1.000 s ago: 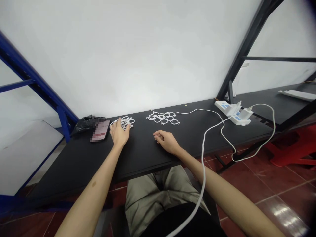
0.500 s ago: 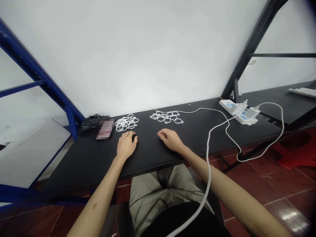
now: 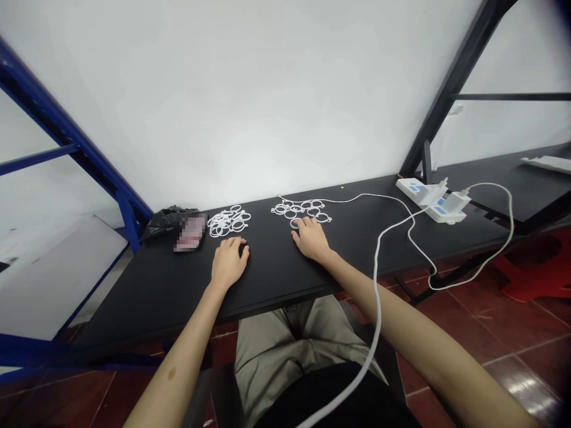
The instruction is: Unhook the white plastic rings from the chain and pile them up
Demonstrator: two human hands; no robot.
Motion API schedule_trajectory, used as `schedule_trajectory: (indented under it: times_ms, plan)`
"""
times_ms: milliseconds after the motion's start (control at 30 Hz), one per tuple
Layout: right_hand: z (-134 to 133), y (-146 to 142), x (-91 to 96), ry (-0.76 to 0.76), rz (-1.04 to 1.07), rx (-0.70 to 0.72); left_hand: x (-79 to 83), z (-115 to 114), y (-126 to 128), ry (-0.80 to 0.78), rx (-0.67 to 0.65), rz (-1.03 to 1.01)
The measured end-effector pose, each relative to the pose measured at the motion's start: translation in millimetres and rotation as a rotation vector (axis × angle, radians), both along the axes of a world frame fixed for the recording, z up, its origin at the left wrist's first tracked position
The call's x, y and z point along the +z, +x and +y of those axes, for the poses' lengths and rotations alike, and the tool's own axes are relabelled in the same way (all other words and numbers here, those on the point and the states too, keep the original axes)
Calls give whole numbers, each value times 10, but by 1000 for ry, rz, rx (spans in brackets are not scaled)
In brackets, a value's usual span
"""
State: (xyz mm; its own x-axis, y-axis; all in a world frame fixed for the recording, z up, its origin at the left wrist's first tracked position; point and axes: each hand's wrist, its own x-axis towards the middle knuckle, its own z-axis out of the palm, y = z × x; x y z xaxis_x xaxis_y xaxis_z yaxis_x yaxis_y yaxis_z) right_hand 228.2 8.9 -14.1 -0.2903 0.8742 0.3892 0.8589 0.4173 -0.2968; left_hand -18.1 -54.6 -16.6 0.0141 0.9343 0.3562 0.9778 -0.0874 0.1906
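Note:
My left hand lies palm down on the black tabletop with its thumb and fingers apart, holding nothing. Just beyond its fingertips is a pile of white plastic rings with small tabs. Farther right, several more white rings are spread in a loose group. At the near edge of that group my right hand has its fingers closed on one white ring, part of which is covered by the fingertips.
A black plastic bag and a blurred-out pinkish item lie on the left of the black table. A white power strip with plugged-in adapters sits at the right. Its white cable passes over my right forearm. Blue and black frame legs flank the table.
My right hand has moved forward to the right-hand group of rings. One ring there has shifted slightly left and nearer to me under its fingers. My left hand stays in place.

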Motion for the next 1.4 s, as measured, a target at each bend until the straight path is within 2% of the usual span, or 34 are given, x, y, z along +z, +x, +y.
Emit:
schedule_trajectory:
  times_ms: [133, 267, 400, 600, 933, 1400]
  plan:
    - [-61, 25, 16, -5, 18, 190, 26, -38, 53, 27, -60, 33]
    - [-173, -17, 7, -7, 55, 422, 63, -79, 197, 46, -211, 69]
    - [-244, -51, -17, 3, 129, 527, 63, -83, 354, 52, -323, 84]
    - [-273, -27, -1, 20, 196, 539, 52, -79, 410, 76, -352, 80]
    - [-361, -41, 4, 157, 91, 570, 77, -101, 396, 89, -381, 79]
    - [-357, -38, -15, 79, 111, 483, 90, -133, 401, 89, -348, 48]
